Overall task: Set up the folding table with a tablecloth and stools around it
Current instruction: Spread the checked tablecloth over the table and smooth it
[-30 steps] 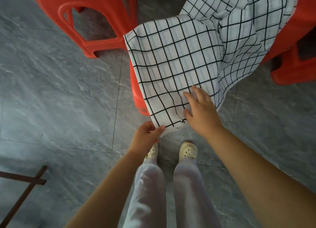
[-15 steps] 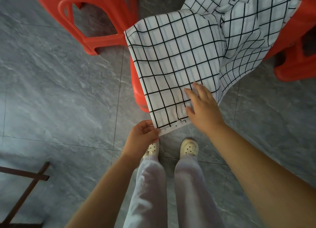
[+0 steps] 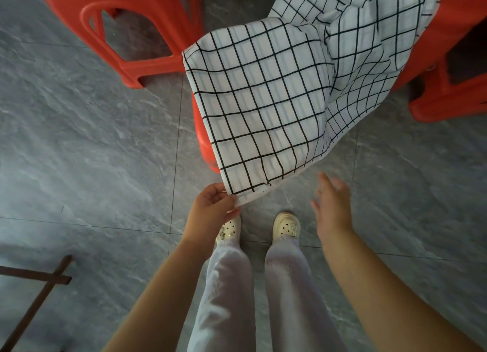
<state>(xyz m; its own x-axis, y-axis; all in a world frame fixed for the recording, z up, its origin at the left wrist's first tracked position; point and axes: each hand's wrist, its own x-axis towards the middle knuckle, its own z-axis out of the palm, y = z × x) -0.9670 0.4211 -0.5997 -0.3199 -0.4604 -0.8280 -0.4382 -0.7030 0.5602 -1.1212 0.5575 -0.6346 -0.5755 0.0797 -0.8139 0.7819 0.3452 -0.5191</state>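
Observation:
A white tablecloth (image 3: 268, 106) with a black grid hangs down in front of me, draped over a red plastic stool (image 3: 204, 140) that shows only at its left edge. My left hand (image 3: 210, 206) pinches the cloth's lowest corner. My right hand (image 3: 333, 206) hovers just right of and below the cloth's bottom edge, fingers spread, touching nothing. A second red stool (image 3: 137, 35) stands at the upper left, and a third red stool (image 3: 453, 93) at the right edge.
The floor is grey marbled tile (image 3: 92, 154). A dark brown crossed frame (image 3: 37, 291) lies at the lower left. My feet in cream clogs (image 3: 286, 225) stand just below the cloth.
My right hand has come off the cloth and dropped down to the right, fingers spread. My left hand keeps its pinch on the corner and has drawn the cloth out flatter.

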